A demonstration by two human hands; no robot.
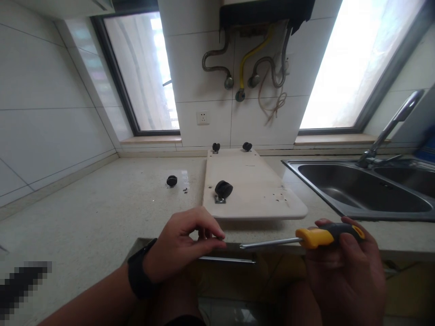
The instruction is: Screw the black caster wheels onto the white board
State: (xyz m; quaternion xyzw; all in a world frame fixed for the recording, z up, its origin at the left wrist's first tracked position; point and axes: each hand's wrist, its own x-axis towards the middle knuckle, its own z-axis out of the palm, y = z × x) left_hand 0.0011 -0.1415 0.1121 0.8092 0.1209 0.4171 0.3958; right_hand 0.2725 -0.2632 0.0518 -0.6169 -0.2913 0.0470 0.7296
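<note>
My right hand (346, 267) is wrapped round the yellow and black handle of a screwdriver (314, 237), its metal shaft pointing left. Just left of the tip, my left hand (190, 235) pinches thumb and forefinger together; a tiny dark bit shows at the fingertips, too small to name. Beyond both hands a cream board (238, 172) lies flat on the counter. One black caster (223, 190) stands at its near left, and two more casters, a left one (216, 147) and a right one (247, 146), stand at its far end. Several small holes mark its near right corner.
A loose black caster (171, 180) rests on the counter (102, 199) left of the board, beside small dark screws (185, 190). To the right is a steel sink (360, 190) with a faucet (387, 127). Pipes (243, 68) hang on the wall behind, above a socket (203, 117).
</note>
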